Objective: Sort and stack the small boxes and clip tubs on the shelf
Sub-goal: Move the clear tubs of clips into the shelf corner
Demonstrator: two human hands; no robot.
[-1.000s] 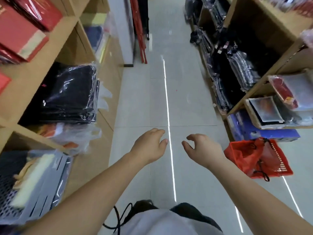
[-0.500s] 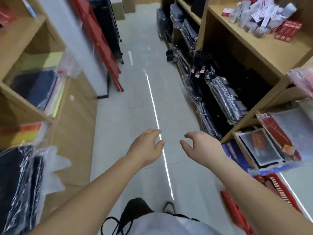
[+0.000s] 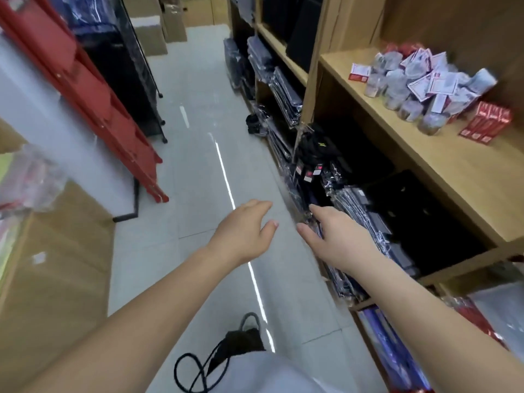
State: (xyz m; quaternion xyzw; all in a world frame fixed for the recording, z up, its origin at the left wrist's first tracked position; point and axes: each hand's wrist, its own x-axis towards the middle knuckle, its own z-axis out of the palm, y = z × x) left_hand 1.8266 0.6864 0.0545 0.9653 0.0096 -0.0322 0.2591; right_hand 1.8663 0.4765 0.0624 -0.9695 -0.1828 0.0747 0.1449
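floor: pale grey glossy tiled floor (image 3: 198, 154) | light: thin white streak of reflected light (image 3: 224, 171) along it | right: light wooden shelving unit (image 3: 453, 177) | left: red metal rack (image 3: 93, 103) | far end: brown cardboard boxes (image 3: 150, 32)

boxes (image 3: 486, 123): red, white print
tubs (image 3: 405, 95): clear, white-red labels
shelf (image 3: 459, 171): light wood
floor (image 3: 198, 154): pale grey

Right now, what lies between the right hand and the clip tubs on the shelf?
In the head view, dark wrapped packs on the lower shelf, then bare shelf board, separate the right hand from the clip tubs.
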